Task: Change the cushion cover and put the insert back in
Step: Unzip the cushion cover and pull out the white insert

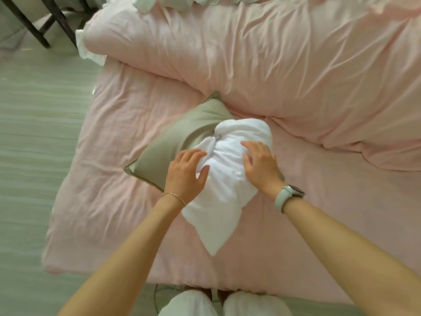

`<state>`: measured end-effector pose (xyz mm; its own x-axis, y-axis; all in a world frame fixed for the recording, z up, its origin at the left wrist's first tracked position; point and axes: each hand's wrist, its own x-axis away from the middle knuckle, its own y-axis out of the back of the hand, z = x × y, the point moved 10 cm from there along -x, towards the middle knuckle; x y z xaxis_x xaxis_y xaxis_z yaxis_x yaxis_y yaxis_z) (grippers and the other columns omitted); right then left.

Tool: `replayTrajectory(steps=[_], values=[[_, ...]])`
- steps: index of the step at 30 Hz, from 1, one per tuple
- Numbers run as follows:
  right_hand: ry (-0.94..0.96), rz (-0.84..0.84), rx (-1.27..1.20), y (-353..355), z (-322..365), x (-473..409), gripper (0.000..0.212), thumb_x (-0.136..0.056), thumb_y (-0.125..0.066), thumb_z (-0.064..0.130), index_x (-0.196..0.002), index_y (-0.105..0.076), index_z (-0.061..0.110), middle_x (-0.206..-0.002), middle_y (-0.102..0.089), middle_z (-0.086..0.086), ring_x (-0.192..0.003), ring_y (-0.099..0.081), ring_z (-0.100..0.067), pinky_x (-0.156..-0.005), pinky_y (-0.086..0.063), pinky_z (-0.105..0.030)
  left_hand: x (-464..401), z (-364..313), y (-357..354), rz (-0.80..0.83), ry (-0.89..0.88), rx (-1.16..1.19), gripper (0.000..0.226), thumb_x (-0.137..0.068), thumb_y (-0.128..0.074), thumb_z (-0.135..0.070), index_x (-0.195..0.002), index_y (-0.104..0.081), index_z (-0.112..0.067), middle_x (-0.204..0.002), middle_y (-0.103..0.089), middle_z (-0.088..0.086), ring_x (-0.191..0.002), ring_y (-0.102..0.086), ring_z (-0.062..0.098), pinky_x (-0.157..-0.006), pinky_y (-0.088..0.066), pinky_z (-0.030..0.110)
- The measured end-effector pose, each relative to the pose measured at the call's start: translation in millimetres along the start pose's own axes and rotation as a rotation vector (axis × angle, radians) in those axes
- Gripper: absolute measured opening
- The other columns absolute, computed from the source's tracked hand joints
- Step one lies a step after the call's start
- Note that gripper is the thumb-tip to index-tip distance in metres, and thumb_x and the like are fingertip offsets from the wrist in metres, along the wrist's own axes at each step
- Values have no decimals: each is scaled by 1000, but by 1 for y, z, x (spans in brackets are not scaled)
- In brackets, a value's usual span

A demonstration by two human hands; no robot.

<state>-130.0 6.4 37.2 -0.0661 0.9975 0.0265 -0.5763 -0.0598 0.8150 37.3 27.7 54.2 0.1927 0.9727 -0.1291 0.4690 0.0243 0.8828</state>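
A white cushion insert [224, 190] lies on the pink bed, its far end tucked into an olive-green cushion cover [180, 135] that stretches to the upper left. A small zip pull shows at the cover's opening. My left hand [188, 172] rests on the left side of the insert where it meets the cover, fingers spread. On the insert's right side lies my right hand [260, 165], fingers spread and slightly bent, pressing the white fabric. Most of the insert sits outside the cover, with one corner pointing toward me.
A rumpled pink duvet [273, 65] is heaped across the far half of the bed. Pink sheet [102, 190] surrounds the cushion. The bed's left edge meets a pale floor [34, 133]. Dark furniture legs [45, 21] stand at the upper left. Pale crumpled fabric [173, 2] lies at the top.
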Motion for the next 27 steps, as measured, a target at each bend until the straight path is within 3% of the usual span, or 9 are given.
replayTrajectory(steps=[3, 5, 11, 14, 16, 18, 20, 24, 27], values=[[-61, 78, 96, -15, -9, -1, 49, -93, -38, 37, -138, -41, 19, -145, -36, -2, -131, -31, -24, -101, -24, -36, -16, 22, -35, 156, 155, -30, 54, -90, -34, -43, -137, -42, -19, -145, -39, 7, -131, -37, 30, -100, -36, 43], [-138, 85, 158, -24, -12, -5, 55, -93, -37, 49, -143, -33, 25, -150, -26, 1, -136, -21, -23, -104, -22, -40, -22, 40, -49, 192, 318, 0, 50, -97, -35, -35, -145, -26, -22, -153, -23, 5, -135, -28, 28, -103, -29, 41], [-417, 47, 100, -33, -55, -8, 70, -94, -37, 50, -149, -4, 23, -151, -21, -6, -130, -28, -29, -97, -32, -45, -46, 49, -51, 206, 311, -210, 44, -99, -33, -35, -141, -33, -21, -115, -57, 12, -101, -55, 33, -80, -34, 37], [-432, 102, 198, -39, -66, -10, 58, -97, -35, 46, -145, -22, 17, -138, -38, -9, -118, -40, -32, -92, -34, -43, -52, 39, -58, 244, 208, -356, 40, -94, -43, -44, -120, -54, -15, -98, -61, 11, -90, -58, 31, -72, -25, 32], [-359, 68, 230, -39, -62, -11, 40, -99, -36, 35, -127, -46, 9, -121, -51, -12, -106, -47, -34, -86, -34, -41, -53, 30, -59, 194, 147, -379, 40, -88, -49, -46, -88, -64, -9, -77, -60, 12, -71, -60, 31, -66, -27, 32], [-263, -66, 171, -31, -50, -7, 22, -96, -43, 18, -101, -56, 2, -98, -59, -17, -87, -53, -38, -74, -35, -41, -54, 27, -55, 141, 103, -415, 37, -81, -56, -44, -67, -60, -10, -64, -55, 10, -59, -56, 29, -61, -31, 32], [-166, -205, 99, -20, -40, 0, 11, -86, -49, 6, -79, -56, 0, -73, -59, -18, -65, -53, -38, -59, -38, -39, -59, 25, -56, 169, 51, -367, 32, -78, -64, -41, -75, -61, -10, -80, -59, 12, -77, -56, 32, -68, -34, 37], [-38, -294, 1, -2, -27, 8, 22, -77, -34, 10, -70, -53, 1, -61, -53, -12, -55, -47, -30, -59, -24, -28, -81, 11, -50, 161, -49, -195, 53, -82, -36, -53, -115, -60, -19, -128, -55, 3, -124, -43, 31, -99, -25, 45], [14, -313, -79, 11, -17, 13, 19, -75, -35, 5, -71, -52, 0, -62, -52, -12, -58, -47, -28, -56, -16, -24, -88, -4, -45, 74, -169, -247, 40, -86, -39, -44, -111, -64, -23, -110, -63, 2, -109, -55, 29, -94, -27, 42]])
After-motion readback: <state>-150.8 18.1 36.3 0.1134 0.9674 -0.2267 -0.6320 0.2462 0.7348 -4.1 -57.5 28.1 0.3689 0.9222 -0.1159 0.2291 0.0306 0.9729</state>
